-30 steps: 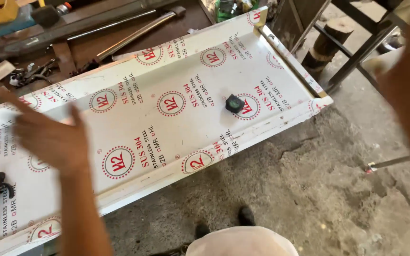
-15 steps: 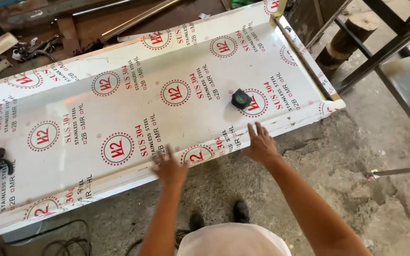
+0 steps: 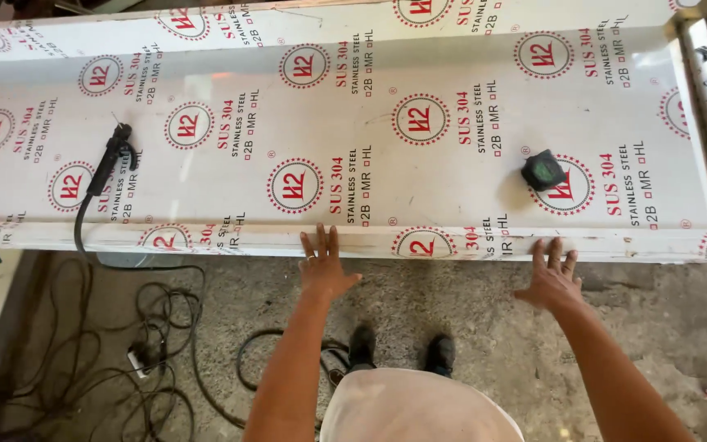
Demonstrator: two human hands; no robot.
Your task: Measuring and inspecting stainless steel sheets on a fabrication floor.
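On near edge of white film-covered sheet (image 3: pixel 419 188): left hand (image 3: pixel 325 266), right hand (image 3: pixel 551 278) flat, fingers spread, empty.

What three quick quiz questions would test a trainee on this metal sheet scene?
1. True or false: both hands press the near folded edge of the film-covered steel sheet.
2. Which small object lies on the sheet closest to the right hand? A) tape measure B) hammer C) drill
3. Fill in: the dark tool on the sheet left of the left hand trails a ____ down to the floor.

Key:
1. True
2. A, the tape measure
3. cable
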